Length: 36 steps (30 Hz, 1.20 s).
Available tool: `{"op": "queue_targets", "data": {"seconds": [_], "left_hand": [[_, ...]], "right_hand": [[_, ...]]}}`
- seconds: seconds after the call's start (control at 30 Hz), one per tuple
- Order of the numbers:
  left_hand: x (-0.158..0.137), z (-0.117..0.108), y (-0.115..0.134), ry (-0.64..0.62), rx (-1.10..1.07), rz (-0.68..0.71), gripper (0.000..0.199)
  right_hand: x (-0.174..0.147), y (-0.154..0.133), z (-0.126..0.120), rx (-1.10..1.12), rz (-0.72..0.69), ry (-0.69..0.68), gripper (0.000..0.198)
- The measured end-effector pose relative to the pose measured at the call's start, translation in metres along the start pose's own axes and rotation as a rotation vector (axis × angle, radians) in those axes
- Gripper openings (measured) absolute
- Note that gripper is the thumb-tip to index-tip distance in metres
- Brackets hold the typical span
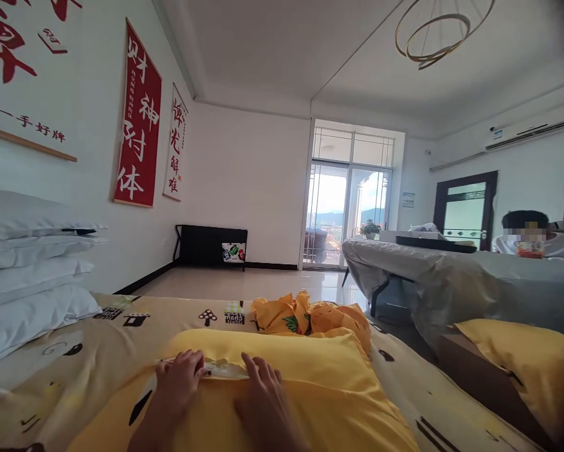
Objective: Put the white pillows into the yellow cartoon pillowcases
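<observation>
A yellow pillowcase (310, 361) lies across the bed in front of me, with a stuffed shape under its cloth. Along its middle runs a narrow opening where white filling or a white pillow (223, 369) shows. My left hand (180, 376) is closed, its curled fingers gripping the cloth at the left end of that opening. At the right end, my right hand (263, 392) rests on the yellow cloth with its fingers stretched and slightly apart. Its thumb is partly hidden. Behind the pillowcase lies a crumpled orange cloth (282, 314) with a leaf print.
White pillows (32, 276) are stacked at the left on a patterned bedsheet (178, 320). Another yellow pillowcase (526, 351) lies over a brown box (479, 389) at the right. Beyond, a person (526, 235) sits behind a plastic-covered table (404, 260).
</observation>
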<state>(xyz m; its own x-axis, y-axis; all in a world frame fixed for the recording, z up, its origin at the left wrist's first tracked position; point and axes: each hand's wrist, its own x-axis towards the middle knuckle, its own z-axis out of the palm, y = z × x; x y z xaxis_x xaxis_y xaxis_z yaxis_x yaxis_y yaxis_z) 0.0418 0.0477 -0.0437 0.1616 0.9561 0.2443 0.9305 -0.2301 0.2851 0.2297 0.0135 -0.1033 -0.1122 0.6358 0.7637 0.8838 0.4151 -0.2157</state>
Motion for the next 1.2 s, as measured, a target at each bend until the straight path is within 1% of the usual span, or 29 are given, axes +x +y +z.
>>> {"op": "queue_targets", "data": {"seconds": [0.03, 0.07, 0.1, 0.13, 0.2, 0.23, 0.27, 0.3, 0.37, 0.4, 0.47, 0.53, 0.6, 0.67, 0.7, 0.8, 0.9, 0.97, 1.0, 1.03, 1.1, 1.13, 1.17, 1.2], "left_hand": [[0.000, 0.000, 0.000, 0.000, -0.006, 0.007, 0.025], [0.000, 0.000, -0.001, -0.013, -0.016, 0.016, 0.025], [0.001, 0.000, -0.002, -0.037, -0.023, 0.026, 0.024], [0.002, 0.000, -0.003, -0.059, -0.028, 0.038, 0.024], [0.004, 0.002, -0.005, -0.085, -0.035, 0.061, 0.023], [0.005, 0.004, -0.006, -0.083, -0.039, 0.072, 0.023], [0.006, 0.005, -0.006, -0.067, -0.043, 0.077, 0.022], [0.006, 0.006, -0.006, -0.045, -0.050, 0.082, 0.022], [0.006, 0.008, -0.007, -0.025, -0.064, 0.103, 0.022], [0.006, 0.009, -0.007, -0.032, -0.071, 0.118, 0.023], [0.005, 0.009, -0.007, -0.051, -0.093, 0.159, 0.025], [0.005, 0.010, -0.008, -0.051, -0.114, 0.197, 0.027], [0.005, 0.008, -0.006, -0.018, -0.118, 0.220, 0.029], [0.003, 0.003, -0.002, 0.027, -0.110, 0.242, 0.031], [0.000, -0.001, 0.001, 0.051, -0.102, 0.255, 0.032], [-0.012, -0.015, 0.016, 0.107, -0.068, 0.260, 0.036], [-0.028, -0.019, 0.040, 0.069, -0.034, 0.252, 0.036], [-0.035, -0.012, 0.059, 0.027, 0.000, 0.275, 0.036], [-0.036, -0.006, 0.067, 0.010, 0.024, 0.286, 0.039], [-0.036, 0.002, 0.073, -0.006, 0.052, 0.288, 0.044], [-0.032, 0.020, 0.081, -0.045, 0.074, 0.292, 0.052], [-0.028, 0.028, 0.081, -0.061, 0.057, 0.305, 0.053], [-0.024, 0.036, 0.080, -0.069, 0.025, 0.320, 0.051], [-0.020, 0.043, 0.078, -0.075, -0.012, 0.336, 0.049]], "right_hand": [[-0.004, 0.008, -0.011, -0.041, -0.031, -0.045, 0.066], [-0.009, 0.021, -0.025, -0.087, -0.054, -0.091, 0.069], [-0.016, 0.036, -0.040, -0.135, -0.065, -0.132, 0.066], [-0.024, 0.055, -0.057, -0.188, -0.053, -0.147, 0.060], [-0.042, 0.098, -0.089, -0.307, -0.017, -0.147, 0.037], [-0.051, 0.118, -0.103, -0.362, -0.010, -0.127, 0.026], [-0.059, 0.136, -0.114, -0.397, -0.029, -0.121, 0.022], [-0.067, 0.150, -0.121, -0.412, -0.043, -0.120, 0.019], [-0.077, 0.166, -0.126, -0.416, -0.038, -0.121, 0.013], [-0.080, 0.168, -0.124, -0.419, -0.019, -0.117, 0.013], [-0.077, 0.165, -0.117, -0.460, 0.017, -0.084, 0.021], [-0.063, 0.156, -0.114, -0.528, 0.032, -0.025, 0.027], [-0.040, 0.146, -0.119, -0.577, 0.045, 0.055, 0.028], [-0.014, 0.137, -0.135, -0.605, 0.028, 0.141, 0.029], [-0.001, 0.134, -0.146, -0.619, -0.010, 0.179, 0.028], [0.026, 0.129, -0.183, -0.681, -0.205, 0.269, 0.024], [0.031, 0.140, -0.216, -0.725, -0.366, 0.327, 0.020], [0.020, 0.158, -0.227, -0.726, -0.391, 0.341, 0.020], [0.010, 0.169, -0.228, -0.717, -0.373, 0.319, 0.022], [-0.001, 0.180, -0.226, -0.700, -0.337, 0.260, 0.025], [-0.023, 0.195, -0.217, -0.639, -0.233, 0.042, 0.031], [-0.031, 0.197, -0.209, -0.607, -0.185, -0.074, 0.032], [-0.036, 0.194, -0.200, -0.578, -0.142, -0.162, 0.031], [-0.037, 0.186, -0.191, -0.548, -0.103, -0.207, 0.029]]}}
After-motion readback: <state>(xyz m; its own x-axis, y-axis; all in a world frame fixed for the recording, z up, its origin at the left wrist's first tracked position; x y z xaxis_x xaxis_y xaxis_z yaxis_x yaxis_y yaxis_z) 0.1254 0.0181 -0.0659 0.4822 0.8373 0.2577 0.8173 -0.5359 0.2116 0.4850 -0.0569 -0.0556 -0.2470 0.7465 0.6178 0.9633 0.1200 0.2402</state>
